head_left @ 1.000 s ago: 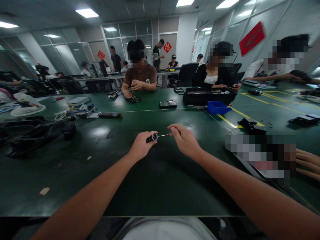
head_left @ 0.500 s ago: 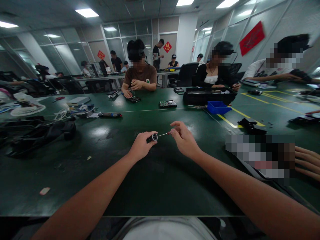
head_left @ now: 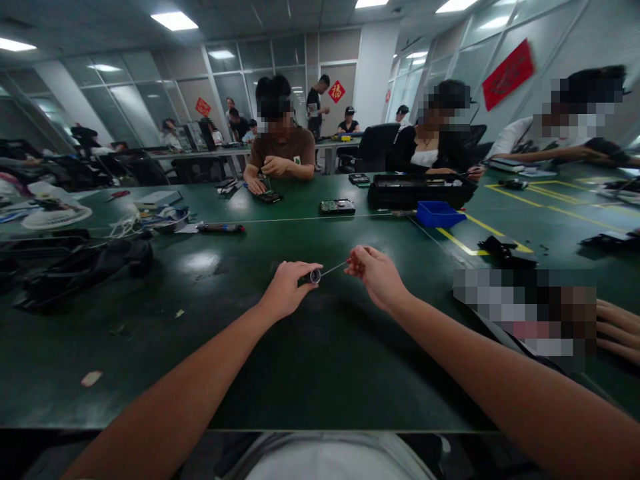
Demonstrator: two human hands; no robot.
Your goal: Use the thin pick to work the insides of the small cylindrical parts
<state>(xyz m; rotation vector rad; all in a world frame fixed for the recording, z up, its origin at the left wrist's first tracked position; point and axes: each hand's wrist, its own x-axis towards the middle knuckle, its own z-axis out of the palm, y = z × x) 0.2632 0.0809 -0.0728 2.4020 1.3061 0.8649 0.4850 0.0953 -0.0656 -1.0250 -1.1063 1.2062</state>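
Note:
My left hand (head_left: 284, 293) is closed round a small black cylinder with a silver-rimmed round end (head_left: 315, 276), which faces me. Between thumb and fingers, my right hand (head_left: 379, 277) grips a thin screwdriver (head_left: 334, 269); its handle is mostly hidden by the fingers. The metal shaft slants down to the left, and its tip reaches the rim of the cylinder. Whether the tip touches it or goes inside, I cannot tell. Both hands hover above the green tabletop (head_left: 320, 360).
Ahead lie a circuit-board drive (head_left: 337, 206), a blue bin (head_left: 440, 214) and a long black casing (head_left: 423, 191). On the left are a dark pen-like tool (head_left: 221, 228) and black plastic parts (head_left: 85, 267). Another person's hand (head_left: 617, 327) rests at the right; co-workers sit opposite.
My right-hand fingers have curled in further over the screwdriver handle, hiding its red part, and the hand has shifted slightly right. The cylinder stays in my left hand.

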